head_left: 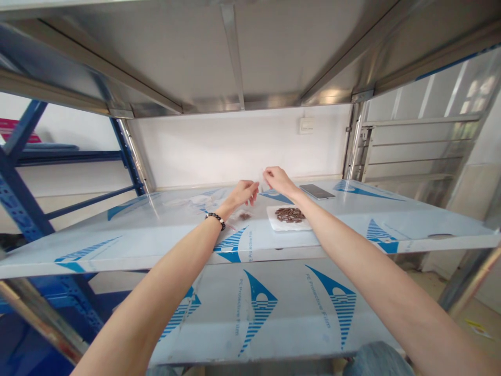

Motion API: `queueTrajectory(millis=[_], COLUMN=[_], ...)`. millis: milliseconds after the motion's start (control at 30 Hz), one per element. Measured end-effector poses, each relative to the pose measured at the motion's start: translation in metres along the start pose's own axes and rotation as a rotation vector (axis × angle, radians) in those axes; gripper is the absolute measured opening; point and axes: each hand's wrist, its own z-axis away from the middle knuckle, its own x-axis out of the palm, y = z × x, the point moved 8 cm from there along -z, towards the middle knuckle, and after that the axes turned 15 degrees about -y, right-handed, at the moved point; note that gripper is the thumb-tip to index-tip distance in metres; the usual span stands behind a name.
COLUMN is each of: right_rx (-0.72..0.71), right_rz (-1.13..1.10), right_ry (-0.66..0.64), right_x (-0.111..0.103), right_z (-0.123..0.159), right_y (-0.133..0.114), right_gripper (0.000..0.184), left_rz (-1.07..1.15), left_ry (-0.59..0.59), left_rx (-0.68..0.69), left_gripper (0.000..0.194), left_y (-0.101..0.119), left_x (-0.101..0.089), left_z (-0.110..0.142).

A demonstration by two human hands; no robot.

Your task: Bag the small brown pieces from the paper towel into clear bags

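On the film-covered shelf (148, 230), nearest the person, a white tray (274, 224) holds a loose heap of brown pieces (289, 214). Just left of it, partly behind the left wrist, lies a clear bag (245, 215) with a small brown clump inside. Farther left are crumpled clear plastics (191, 202). The left hand (246, 193) has loosely curled fingers; whether it grips anything I cannot tell. The right hand (274, 179) is pinched at the fingertips, apparently on clear film (262, 180). A phone (317, 191) lies beyond the tray. Judging by the heap, one portion looks bagged and most pieces remain loose.
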Motion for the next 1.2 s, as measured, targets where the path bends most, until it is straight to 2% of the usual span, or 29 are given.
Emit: queueTrajectory(millis=[67,200,367,467,600,733,833,900,967,1100,1200], right_rx=[-0.018,-0.05,-0.105,-0.101,-0.08,0.03,0.132,0.145,0.115,0.059,0.088], right_rz=[-0.047,-0.134,-0.334,-0.335,-0.179,0.083,0.173,0.163,0.088,-0.117,-0.105], right_ry=[-0.046,-0.183,-0.297,-0.324,-0.328,-0.206,-0.084,-0.023,-0.01,-0.129,-0.094], right_x=[0.001,0.017,0.029,0.028,0.027,0.019,0.007,0.001,0.0,0.011,0.01], right_z=[0.0,0.0,0.002,0.006,0.009,0.007,0.007,0.008,0.008,0.007,0.005], right_y=[-0.001,0.0,0.002,-0.001,-0.006,-0.003,0.0,0.0,0.0,0.007,0.012], right_gripper=[0.032,0.03,0.029,0.029,0.028,0.025,0.025,0.018,0.009,0.028,0.033], left_rz=[0.06,0.094,0.114,0.051,-0.124,-0.407,-0.494,-0.505,-0.502,-0.508,-0.556], left_ry=[-0.017,-0.036,-0.061,-0.078,-0.053,0.146,0.25,0.277,0.247,0.149,0.197], left_rx=[0.041,0.104,0.081,0.077,0.102,0.065,0.054,0.069,0.116,0.183,0.111], left_gripper=[0.039,0.045,0.036,0.03,0.031,0.037,0.036,0.032,0.027,0.019,0.019], left_y=[0.007,0.019,0.017,0.016,0.018,0.025,0.031,0.036,0.042,0.053,0.057], left_x=[0.003,0.007,0.007,0.005,-0.001,-0.018,-0.026,-0.027,-0.023,-0.011,-0.012], left_z=[0.001,0.003,0.005,0.005,0.003,0.002,0.004,0.007,0.009,0.012,0.014])
